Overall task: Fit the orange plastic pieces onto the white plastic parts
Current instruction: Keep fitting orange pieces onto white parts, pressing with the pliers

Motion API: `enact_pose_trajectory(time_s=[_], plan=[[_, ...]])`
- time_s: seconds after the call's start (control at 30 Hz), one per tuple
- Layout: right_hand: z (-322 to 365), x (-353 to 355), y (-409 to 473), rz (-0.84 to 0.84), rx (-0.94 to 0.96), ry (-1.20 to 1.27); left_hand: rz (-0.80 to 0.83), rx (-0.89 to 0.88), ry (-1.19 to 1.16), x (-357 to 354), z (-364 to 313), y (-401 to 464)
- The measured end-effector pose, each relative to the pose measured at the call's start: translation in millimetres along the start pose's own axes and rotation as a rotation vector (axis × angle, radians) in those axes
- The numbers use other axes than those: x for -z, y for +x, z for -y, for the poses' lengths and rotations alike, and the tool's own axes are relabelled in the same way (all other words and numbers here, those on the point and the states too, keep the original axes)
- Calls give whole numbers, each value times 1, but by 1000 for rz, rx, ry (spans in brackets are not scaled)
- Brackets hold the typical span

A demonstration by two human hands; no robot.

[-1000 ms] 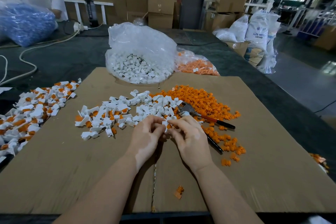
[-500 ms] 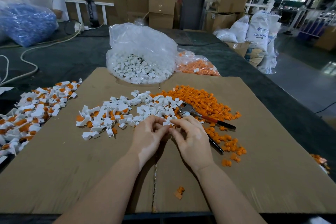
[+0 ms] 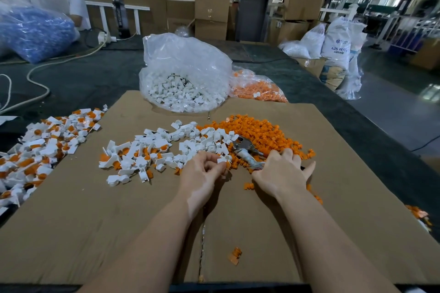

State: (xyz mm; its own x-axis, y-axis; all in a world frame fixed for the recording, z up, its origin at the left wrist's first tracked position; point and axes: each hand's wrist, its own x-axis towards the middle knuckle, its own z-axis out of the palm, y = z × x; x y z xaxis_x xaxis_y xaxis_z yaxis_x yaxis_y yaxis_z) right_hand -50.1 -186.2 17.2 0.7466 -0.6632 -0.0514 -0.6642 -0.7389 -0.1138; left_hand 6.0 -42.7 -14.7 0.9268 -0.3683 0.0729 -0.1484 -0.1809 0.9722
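Your left hand (image 3: 202, 171) pinches a white part (image 3: 225, 159) with an orange piece at its lower edge, held clear of the cardboard (image 3: 119, 233), probably so your other hand is free to fetch. Your right hand (image 3: 283, 171) lies spread, fingers straight, holding nothing, over the pliers (image 3: 245, 150) at the edge of the orange pile (image 3: 262, 133), wrist low.

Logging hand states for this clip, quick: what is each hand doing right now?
Left hand: pinching a white part.
Right hand: open, fingers spread over the orange pieces, holding nothing visible.
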Motion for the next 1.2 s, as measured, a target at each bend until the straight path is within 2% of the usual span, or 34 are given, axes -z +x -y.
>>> enact_pose_trajectory(time_s=[0.2,0.27,0.33,0.5,0.7,0.93,1.2], plan=[[0,8,-11,-156,122,30,-11,107,-279,2,-1,2],[2,12,-19,-136,174,139,-21,150,-395,2,-3,3],[5,15,-27,-35,205,248,-28,178,-474,2,-6,4],[6,21,-39,231,303,400,-34,228,-544,4,-13,6],[6,32,-46,362,317,510,-36,257,-542,5,-17,6],[9,36,-48,438,334,574,-93,288,-543,5,-16,8],[12,26,-46,323,381,417,-105,275,-509,4,-13,9]])
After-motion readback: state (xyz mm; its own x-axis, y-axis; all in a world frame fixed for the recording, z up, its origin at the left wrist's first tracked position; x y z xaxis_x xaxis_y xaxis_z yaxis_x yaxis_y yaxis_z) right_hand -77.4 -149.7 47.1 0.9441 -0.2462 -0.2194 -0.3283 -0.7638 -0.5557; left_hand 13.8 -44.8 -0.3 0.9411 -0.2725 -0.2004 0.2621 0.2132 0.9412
